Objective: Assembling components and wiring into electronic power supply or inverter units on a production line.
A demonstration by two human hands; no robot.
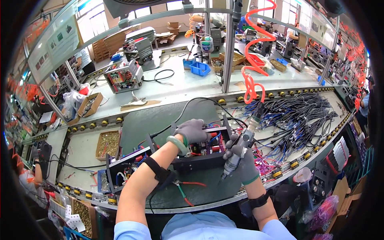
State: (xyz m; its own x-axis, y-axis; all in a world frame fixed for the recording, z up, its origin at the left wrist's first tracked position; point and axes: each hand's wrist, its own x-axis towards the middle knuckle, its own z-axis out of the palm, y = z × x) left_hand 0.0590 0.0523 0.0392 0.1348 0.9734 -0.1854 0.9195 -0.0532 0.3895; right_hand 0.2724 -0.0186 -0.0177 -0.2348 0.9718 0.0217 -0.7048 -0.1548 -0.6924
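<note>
My right hand (243, 157), in a grey glove, is wrapped round a silver pneumatic screwdriver (245, 141). Its tip points down beside the right end of an open black equipment chassis (200, 164). Coloured wires and red parts fill the inside of this chassis. Over its far side, my left hand (193, 131), also gloved, has its fingers curled down; whatever they grip is hidden. A second open chassis (131, 158) stands left of it, partly behind my left forearm. Pliers with red and green handles (185, 193) lie on the dark green mat (150, 116) nearest me.
An orange coiled air hose (256, 36) hangs down to the screwdriver. Black cables (304, 116) are heaped at the right. A cardboard box of small brass-coloured parts (108, 145) sits at the left. Behind a metal post (229, 52), the far bench carries a blue bin (200, 69) and another open machine (123, 76).
</note>
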